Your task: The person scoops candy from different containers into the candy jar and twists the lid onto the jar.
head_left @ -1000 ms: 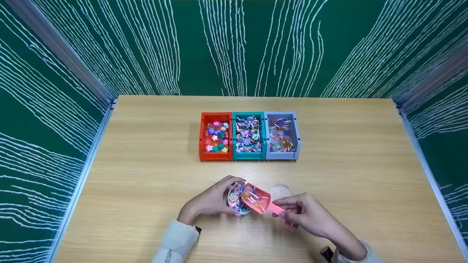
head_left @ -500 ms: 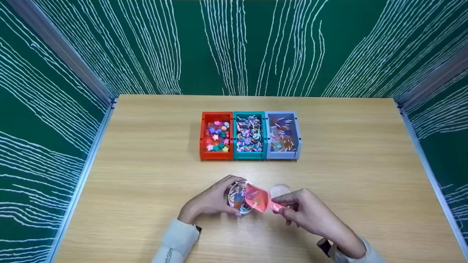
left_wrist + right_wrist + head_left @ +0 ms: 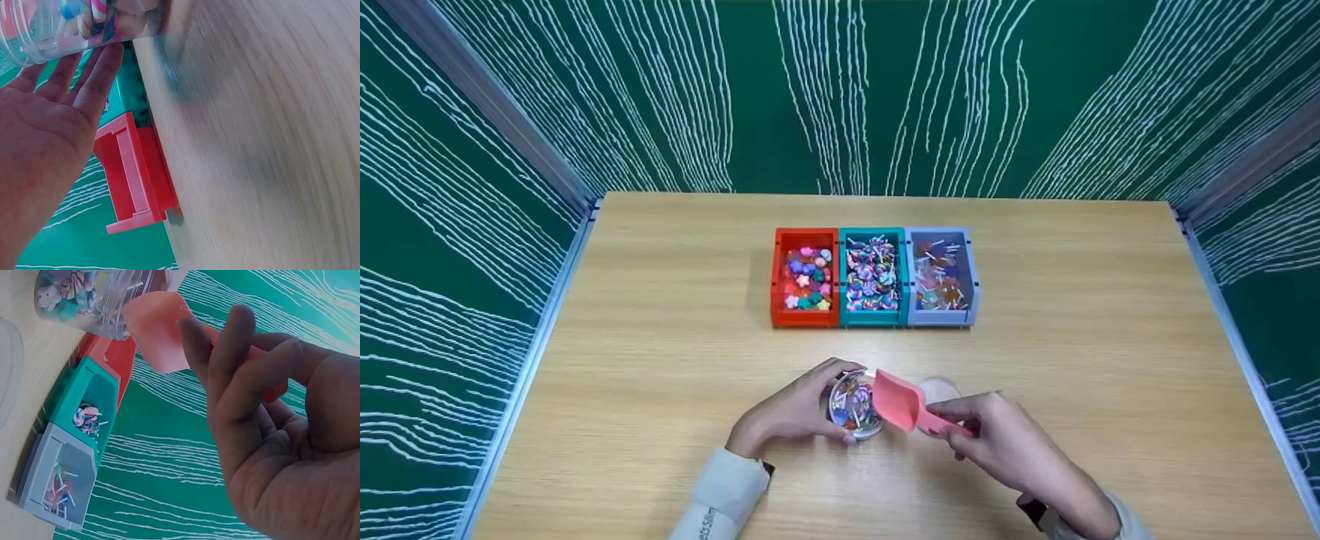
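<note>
A clear jar [image 3: 855, 409] full of small colourful candy pieces stands on the table, and my left hand [image 3: 799, 405] grips its side with the thumb at the near edge. In the left wrist view the fingers curve around the jar [image 3: 107, 25]. My right hand [image 3: 997, 435] pinches the handle of a pink scoop [image 3: 897, 401]. The scoop's bowl is empty and its lip is right at the jar's rim. From the right wrist view, the scoop [image 3: 160, 329] tilts over the jar's mouth, and striped candies and a pale bear show through the jar wall.
Behind the hands stand three joined bins: a red one [image 3: 805, 319] with star-like pieces, a teal one [image 3: 873, 319] with swirled lollipops, and a lilac one [image 3: 941, 319] with clear lollipops. A round clear lid [image 3: 937, 388] lies right of the jar, partly behind the scoop.
The scoop has tipped over the jar and its clear lollipops have dropped in. It has since drawn slightly right, bowl empty. The left hand and jar have stayed put.
</note>
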Action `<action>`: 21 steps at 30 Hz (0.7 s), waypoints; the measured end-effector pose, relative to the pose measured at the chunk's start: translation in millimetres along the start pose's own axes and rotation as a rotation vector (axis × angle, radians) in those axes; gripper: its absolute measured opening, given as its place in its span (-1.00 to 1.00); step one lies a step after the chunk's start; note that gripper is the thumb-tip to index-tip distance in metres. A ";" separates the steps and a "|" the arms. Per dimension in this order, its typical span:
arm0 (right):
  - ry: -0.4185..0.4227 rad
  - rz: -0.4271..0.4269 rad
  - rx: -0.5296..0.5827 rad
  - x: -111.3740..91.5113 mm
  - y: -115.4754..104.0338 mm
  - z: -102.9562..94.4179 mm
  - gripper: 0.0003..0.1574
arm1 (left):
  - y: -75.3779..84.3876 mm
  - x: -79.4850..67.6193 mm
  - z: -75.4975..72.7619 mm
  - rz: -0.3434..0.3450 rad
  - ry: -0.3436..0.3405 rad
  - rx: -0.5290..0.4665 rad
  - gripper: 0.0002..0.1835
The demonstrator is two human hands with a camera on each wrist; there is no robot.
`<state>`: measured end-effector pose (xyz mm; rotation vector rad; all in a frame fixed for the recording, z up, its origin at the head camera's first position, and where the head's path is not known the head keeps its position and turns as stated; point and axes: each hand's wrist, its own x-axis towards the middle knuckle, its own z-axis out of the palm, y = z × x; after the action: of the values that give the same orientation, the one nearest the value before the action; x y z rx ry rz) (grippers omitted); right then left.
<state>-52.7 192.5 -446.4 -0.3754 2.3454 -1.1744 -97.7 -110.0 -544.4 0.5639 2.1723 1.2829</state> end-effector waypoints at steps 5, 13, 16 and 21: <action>0.050 -0.077 0.044 -3.4 10.6 -4.4 -0.59 | -0.2 1.1 0.7 0.023 0.002 -0.001 -0.03; 0.114 -0.040 0.303 1.6 36.2 -17.3 -0.50 | -4.0 -0.2 -3.7 -0.017 -0.027 -0.057 -0.12; 0.170 -0.006 0.396 3.9 44.4 -20.9 -0.46 | -6.5 -0.2 -8.2 -0.016 0.033 -0.096 -0.27; 0.286 0.121 0.512 10.2 55.5 -25.5 -0.42 | -10.9 3.8 -19.3 0.076 0.359 -0.132 -0.65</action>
<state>-76.4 238.0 -481.1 0.1186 2.1414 -1.7937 -113.8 -125.4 -547.4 0.3884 2.3432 1.6611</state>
